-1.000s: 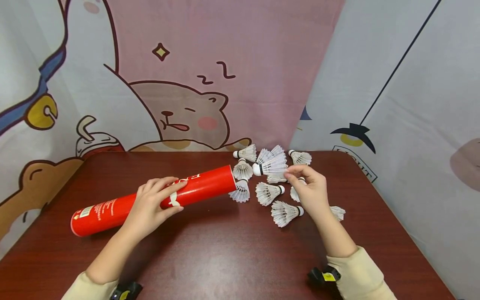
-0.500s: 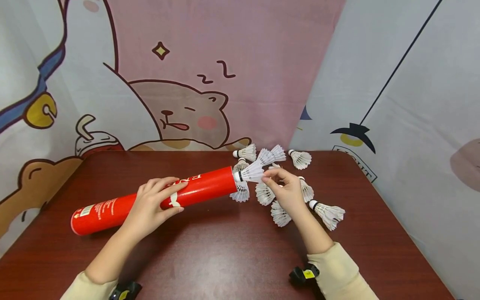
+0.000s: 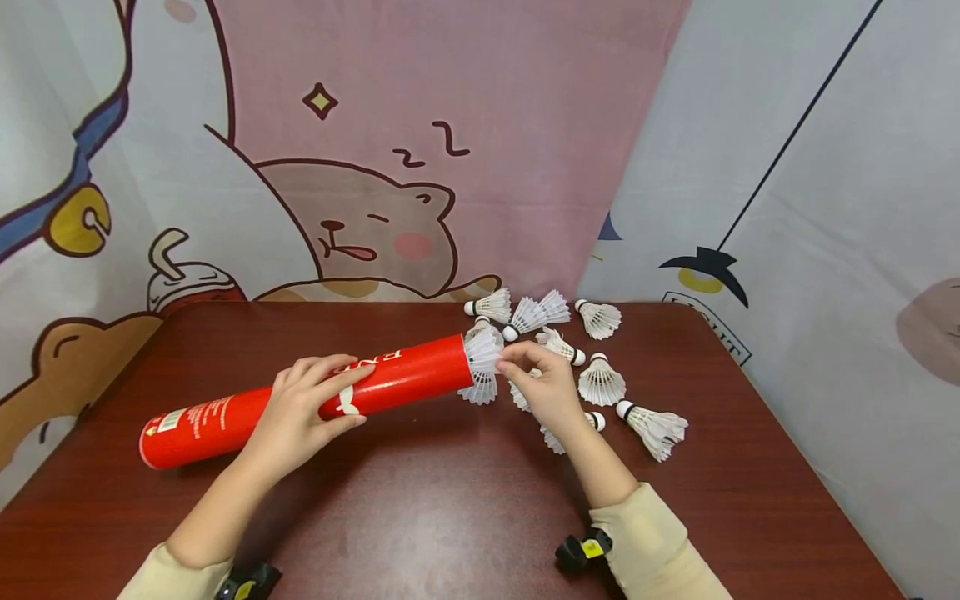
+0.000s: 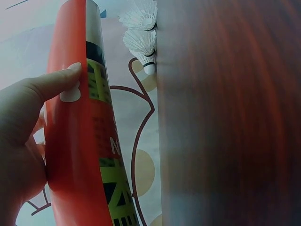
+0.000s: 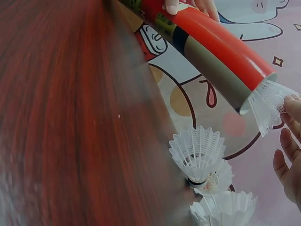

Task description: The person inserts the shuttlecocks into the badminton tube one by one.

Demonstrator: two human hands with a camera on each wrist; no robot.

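Observation:
My left hand [image 3: 296, 410] grips a red shuttlecock tube [image 3: 423, 371] round its middle. The tube lies slanted, its mouth raised and facing right. In the left wrist view the thumb presses along the tube's red side. At the mouth, my right hand [image 3: 546, 390] pinches the feathered skirt of a white shuttlecock [image 3: 487, 348] between thumb and fingertips. The right wrist view shows its cork end hidden inside the tube [image 5: 225, 47], while the wide skirt [image 5: 269, 101] sticks out. How many shuttlecocks the tube holds is hidden.
Several loose shuttlecocks lie right of the tube's mouth, among them one with ragged feathers [image 3: 654, 427] and one [image 3: 600, 319] near the back edge. The brown table [image 3: 420, 517] meets a cartoon-printed curtain [image 3: 555, 150] at the back.
My right hand has moved left with the shuttlecock, whose cork end has gone into the tube's mouth. My left hand and the tube have stayed nearly still.

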